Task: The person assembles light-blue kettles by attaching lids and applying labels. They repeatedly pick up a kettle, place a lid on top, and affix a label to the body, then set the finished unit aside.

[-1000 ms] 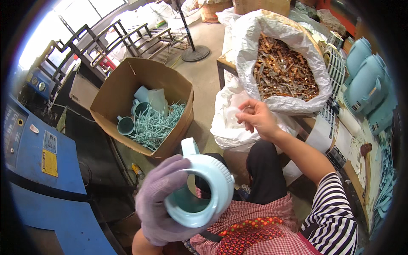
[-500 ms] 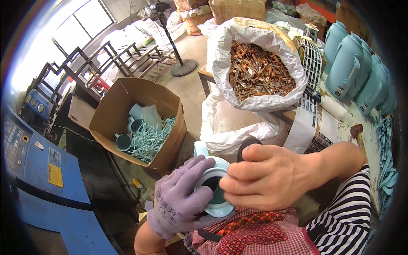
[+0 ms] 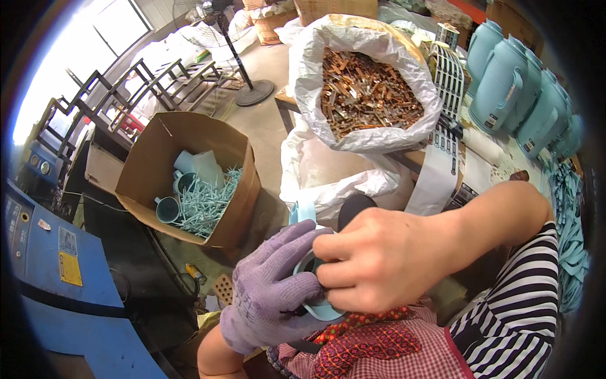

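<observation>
A light-blue plastic jug (image 3: 325,311) stands between my hands in front of my apron, its round mouth toward me and its handle (image 3: 303,211) sticking out on the far side. My left hand (image 3: 271,284), in a purple knitted glove, wraps around the jug's rim from the left. Bare, my right hand (image 3: 375,259) reaches across from the right. Its fingers are curled and pressed together at the mouth, covering much of the opening. Anything pinched in them is hidden.
A cardboard box (image 3: 145,221) with light-blue cups and thin plastic scraps stands left. Ahead, a white sack (image 3: 303,82) holds brown metal-like strips. Several matching jugs (image 3: 499,82) line the bench at right. A blue machine (image 3: 82,303) fills the near left; a fan (image 3: 252,91) stands beyond.
The view has shifted slightly, so the surroundings sit further left and higher. My right hand has turned and moved over more of the jug's mouth. My left hand keeps its hold.
</observation>
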Demonstrator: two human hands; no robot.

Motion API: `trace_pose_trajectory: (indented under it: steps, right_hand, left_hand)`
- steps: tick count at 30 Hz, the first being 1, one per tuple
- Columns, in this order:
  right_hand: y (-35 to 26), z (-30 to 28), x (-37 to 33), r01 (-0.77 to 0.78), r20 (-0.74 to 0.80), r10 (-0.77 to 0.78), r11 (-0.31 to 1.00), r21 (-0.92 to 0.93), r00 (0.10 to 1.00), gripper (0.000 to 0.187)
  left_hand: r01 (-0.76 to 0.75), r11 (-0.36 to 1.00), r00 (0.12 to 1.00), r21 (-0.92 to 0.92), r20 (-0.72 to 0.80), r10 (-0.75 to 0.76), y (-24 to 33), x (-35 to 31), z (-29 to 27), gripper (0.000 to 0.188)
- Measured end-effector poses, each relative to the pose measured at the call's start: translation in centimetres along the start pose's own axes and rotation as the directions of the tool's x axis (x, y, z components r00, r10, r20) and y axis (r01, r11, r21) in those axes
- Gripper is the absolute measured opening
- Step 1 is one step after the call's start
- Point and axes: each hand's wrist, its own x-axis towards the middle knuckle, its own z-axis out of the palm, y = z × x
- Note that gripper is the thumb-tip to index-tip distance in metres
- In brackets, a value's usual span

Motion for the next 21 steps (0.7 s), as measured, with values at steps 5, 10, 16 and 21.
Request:
trace_pose_trajectory:
  steps: [5,10,16,21]
  right_hand:
    - [0.4,0.4,-0.6,0.014,-0.101,-0.016,1.000,-0.020,0.995,0.016]
    - [0.4,0.6,-1.5,0.047,-0.100,-0.039,0.996,0.081,0.994,0.015]
    - [0.5,-2.5,-0.3,-0.158,0.301,0.083,0.959,0.237,0.950,0.018]
    - [2.5,-3.5,-1.2,-0.125,-0.062,0.216,0.751,0.648,0.974,0.031]
  left_hand:
    - [0.019,0.995,1.000,-0.096,-0.010,-0.020,-0.4,0.6,0.4,0.036]
    - [-0.061,0.990,0.998,-0.131,0.001,0.062,-0.7,1.2,0.9,0.035]
    - [-0.080,0.973,0.997,-0.214,-0.024,0.077,-0.1,2.4,1.2,0.029]
    - [-0.103,0.832,0.995,-0.544,-0.040,0.096,-3.1,1.2,-0.8,0.032]
